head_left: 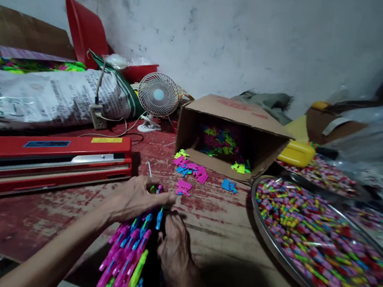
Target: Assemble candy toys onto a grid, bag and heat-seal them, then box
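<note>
A stack of small bright plastic pieces (129,257), pink, blue, green and yellow with narrow tips, runs up from the bottom edge of the view. Across its far end lies my left hand (140,197), its fingers curled round the end pieces and one digit stretched to the right. My right hand (175,241) is low against the right side of the stack, its fingers bent and close together; what they grip, if anything, is hidden. Just beyond the hands lie loose flat pink pieces (183,187) and a blue one (229,186).
An open cardboard box (238,109) on its side holds more pieces. At right is a metal tray (255,204) of wrapped sweet-like items. A red sealing machine (50,161), a small fan (158,94), a socket block (97,116) and a white sack (53,96) stand left.
</note>
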`<state>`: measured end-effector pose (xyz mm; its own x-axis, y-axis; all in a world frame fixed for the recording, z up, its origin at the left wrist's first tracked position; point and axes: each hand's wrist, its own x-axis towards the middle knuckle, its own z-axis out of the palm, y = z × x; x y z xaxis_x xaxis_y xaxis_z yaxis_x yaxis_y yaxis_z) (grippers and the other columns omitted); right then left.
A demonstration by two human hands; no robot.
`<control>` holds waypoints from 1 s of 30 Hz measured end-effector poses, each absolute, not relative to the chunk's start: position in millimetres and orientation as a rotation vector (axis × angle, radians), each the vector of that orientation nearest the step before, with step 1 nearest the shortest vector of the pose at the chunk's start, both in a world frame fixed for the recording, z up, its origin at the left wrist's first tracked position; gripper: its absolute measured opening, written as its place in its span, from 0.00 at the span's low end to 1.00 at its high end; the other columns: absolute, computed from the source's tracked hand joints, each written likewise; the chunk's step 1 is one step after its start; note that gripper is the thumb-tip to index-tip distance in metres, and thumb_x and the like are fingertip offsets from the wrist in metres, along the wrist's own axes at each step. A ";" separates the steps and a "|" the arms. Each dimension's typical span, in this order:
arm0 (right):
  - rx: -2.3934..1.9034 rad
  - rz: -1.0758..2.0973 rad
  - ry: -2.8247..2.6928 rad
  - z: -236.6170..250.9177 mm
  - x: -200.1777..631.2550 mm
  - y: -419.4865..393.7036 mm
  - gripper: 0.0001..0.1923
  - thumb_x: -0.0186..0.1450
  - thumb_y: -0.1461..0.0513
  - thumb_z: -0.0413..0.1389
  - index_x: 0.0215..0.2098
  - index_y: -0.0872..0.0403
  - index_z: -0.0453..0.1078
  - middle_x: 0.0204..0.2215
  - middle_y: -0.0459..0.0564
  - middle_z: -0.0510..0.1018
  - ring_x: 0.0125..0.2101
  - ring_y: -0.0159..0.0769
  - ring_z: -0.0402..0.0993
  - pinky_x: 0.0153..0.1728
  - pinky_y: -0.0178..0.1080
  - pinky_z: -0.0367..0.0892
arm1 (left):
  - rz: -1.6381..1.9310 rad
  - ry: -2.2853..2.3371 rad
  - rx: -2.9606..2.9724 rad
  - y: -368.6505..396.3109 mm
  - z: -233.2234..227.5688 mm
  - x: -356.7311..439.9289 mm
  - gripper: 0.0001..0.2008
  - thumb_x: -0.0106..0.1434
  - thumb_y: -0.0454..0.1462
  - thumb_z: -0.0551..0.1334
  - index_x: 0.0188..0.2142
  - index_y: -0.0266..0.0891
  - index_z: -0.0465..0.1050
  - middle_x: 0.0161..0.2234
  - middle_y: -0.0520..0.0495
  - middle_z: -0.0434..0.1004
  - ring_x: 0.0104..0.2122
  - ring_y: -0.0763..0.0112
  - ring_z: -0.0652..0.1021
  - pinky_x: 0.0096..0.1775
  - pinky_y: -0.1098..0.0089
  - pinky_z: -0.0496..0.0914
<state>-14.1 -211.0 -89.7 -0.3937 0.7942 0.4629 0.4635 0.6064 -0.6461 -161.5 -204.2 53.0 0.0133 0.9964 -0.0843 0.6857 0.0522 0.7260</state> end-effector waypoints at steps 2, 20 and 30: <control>-1.002 0.613 -2.060 -87.1 -7.9 -208.6 0.30 0.51 0.73 0.49 0.51 0.53 0.69 0.47 0.54 0.76 0.50 0.44 0.71 0.53 0.44 0.66 | 0.540 1.780 1.739 -206.3 58.5 -159.2 0.18 0.54 0.50 0.61 0.36 0.40 0.77 0.25 0.53 0.72 0.26 0.69 0.70 0.27 0.73 0.58; -1.226 0.220 -2.402 -63.4 -29.7 -4.7 0.24 0.65 0.53 0.54 0.58 0.48 0.66 0.61 0.53 0.65 0.58 0.50 0.60 0.58 0.56 0.52 | 0.495 1.606 1.763 -156.7 54.2 -225.5 0.16 0.55 0.48 0.62 0.37 0.41 0.77 0.25 0.53 0.71 0.25 0.73 0.66 0.27 0.76 0.58; -1.384 0.172 -2.297 -52.5 43.4 -75.8 0.23 0.70 0.53 0.47 0.61 0.48 0.63 0.64 0.50 0.61 0.61 0.40 0.57 0.61 0.44 0.52 | 0.399 1.647 1.880 -156.7 59.2 -223.2 0.26 0.59 0.54 0.58 0.49 0.39 0.73 0.39 0.51 0.79 0.39 0.61 0.76 0.36 0.73 0.69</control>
